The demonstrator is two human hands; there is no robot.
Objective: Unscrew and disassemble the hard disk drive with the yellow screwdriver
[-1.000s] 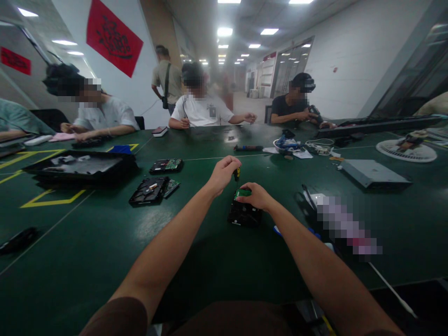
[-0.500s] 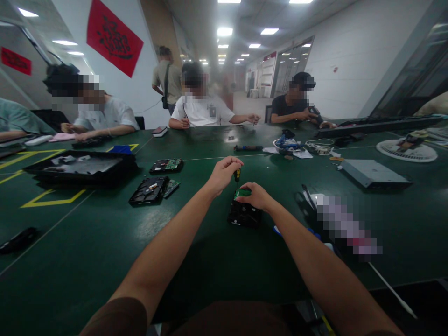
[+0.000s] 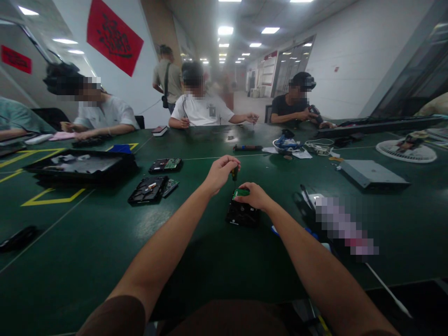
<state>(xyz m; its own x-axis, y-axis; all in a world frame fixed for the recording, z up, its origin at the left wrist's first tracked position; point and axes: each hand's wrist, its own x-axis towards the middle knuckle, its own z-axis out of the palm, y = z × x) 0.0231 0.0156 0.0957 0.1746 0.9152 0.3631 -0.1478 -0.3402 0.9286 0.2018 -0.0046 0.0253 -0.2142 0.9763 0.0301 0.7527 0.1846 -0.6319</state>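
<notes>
A black hard drive [image 3: 242, 216] lies on the green table in front of me. At its far end is a green circuit board [image 3: 241, 192]. My left hand [image 3: 220, 174] is closed round the top of a small black-and-yellow screwdriver [image 3: 234, 174], held upright with its shaft pointing down at the board. Whether the tip sits in a screw is too small to tell. My right hand [image 3: 258, 196] reaches in from the right, its thumb and fingers closed on the board at the drive's far edge.
To the left lie an opened drive casing [image 3: 147, 190], a loose circuit board [image 3: 171, 187], another hard drive [image 3: 165, 164] and a black tray [image 3: 82, 168]. On the right are a grey metal box [image 3: 373, 173], a phone-like object [image 3: 345, 226] and a white fan grille [image 3: 406, 150]. Several co-workers sit opposite.
Both hands keep their hold, the screwdriver still upright over the board. The hands and drive appear very slightly further left in the view; otherwise little differs.
</notes>
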